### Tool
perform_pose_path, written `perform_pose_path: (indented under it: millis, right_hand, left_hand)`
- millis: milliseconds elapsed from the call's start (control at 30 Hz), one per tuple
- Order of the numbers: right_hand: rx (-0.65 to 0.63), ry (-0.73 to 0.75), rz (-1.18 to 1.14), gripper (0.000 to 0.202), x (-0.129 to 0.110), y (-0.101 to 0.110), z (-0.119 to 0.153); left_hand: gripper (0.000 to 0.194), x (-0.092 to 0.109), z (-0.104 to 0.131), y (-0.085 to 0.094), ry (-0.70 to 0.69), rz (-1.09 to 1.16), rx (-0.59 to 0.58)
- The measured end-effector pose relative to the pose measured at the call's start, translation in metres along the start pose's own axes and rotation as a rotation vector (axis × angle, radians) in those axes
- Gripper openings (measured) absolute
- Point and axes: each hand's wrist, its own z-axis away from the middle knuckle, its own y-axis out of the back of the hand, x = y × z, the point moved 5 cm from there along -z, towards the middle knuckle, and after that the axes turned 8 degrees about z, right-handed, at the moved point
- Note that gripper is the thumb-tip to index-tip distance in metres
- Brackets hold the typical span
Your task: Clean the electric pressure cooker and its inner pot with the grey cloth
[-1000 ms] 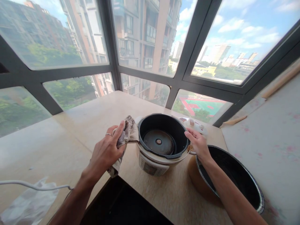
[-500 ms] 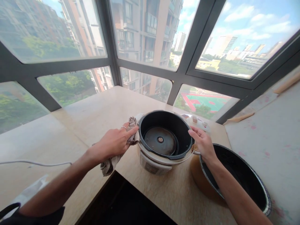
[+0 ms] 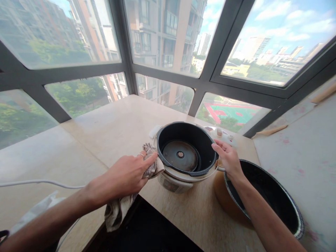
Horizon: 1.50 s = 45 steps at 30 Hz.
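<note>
A white electric pressure cooker (image 3: 174, 184) without its lid on stands on the counter, its dark inside and round heating plate (image 3: 180, 155) showing. My left hand (image 3: 132, 173) is closed on a grey-brown rag (image 3: 153, 168) and presses it to the cooker's left rim; the rag's loose end hangs over the counter edge. At the opposite side, my right hand (image 3: 228, 159) grips the cooker's rim by the side handle, which its fingers partly cover. Just right of the cooker is a large inner pot (image 3: 265, 182) with a black inside and brownish outside, partly behind my right forearm.
Behind the cooker lies a white lid (image 3: 219, 133) with knobs. A white cord (image 3: 42, 182) and a clear plastic bag (image 3: 39, 210) are on the counter (image 3: 105, 122) at the left. Windows border the back, a papered wall (image 3: 301, 168) the right. A dark gap (image 3: 147, 231) opens in front.
My left hand has moved the rag along the cooker's left rim toward the front, and more of the rag now hangs down. My right hand keeps its hold on the cooker.
</note>
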Motion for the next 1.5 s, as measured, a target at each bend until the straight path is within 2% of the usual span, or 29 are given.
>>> perform_pose_path:
  millis: [167,433,633,800,1000,1167,1333,1400,1500]
  right_hand:
    - [0.017,0.013,0.009,0.053,0.0,0.001,-0.001]
    - [0.006,0.03,0.001,0.05,0.004,0.001,-0.001]
    - [0.011,0.055,0.014,0.048,0.005,0.001,-0.002]
    - [0.034,0.042,0.011,0.049,0.004,0.002,-0.002]
    - [0.016,0.031,0.013,0.051,0.005,0.002,-0.002]
    - [0.03,0.027,0.011,0.049,0.004,0.002,-0.002]
    - [0.022,0.043,-0.003,0.048,0.001,0.001,0.0]
    - [0.014,0.043,-0.001,0.049,0.001,0.001,0.0]
    - [0.016,0.04,0.0,0.051,0.002,0.001,0.0]
  left_hand:
    - [0.066,0.023,0.006,-0.006,0.064,-0.039,0.058]
    - [0.063,0.053,0.007,0.001,0.048,0.006,-0.025]
    - [0.062,0.07,0.005,-0.005,0.026,0.063,0.044]
    - [0.06,0.094,0.006,-0.011,-0.088,0.088,0.088]
    - [0.053,0.124,-0.001,-0.004,-0.245,0.184,0.087]
    - [0.058,0.138,-0.005,-0.004,-0.262,0.177,0.102]
    - [0.06,0.143,-0.002,-0.008,-0.252,0.168,0.134]
    - [0.051,0.148,0.001,-0.012,-0.318,0.253,0.117]
    - [0.044,0.165,0.004,-0.019,-0.505,0.393,0.075]
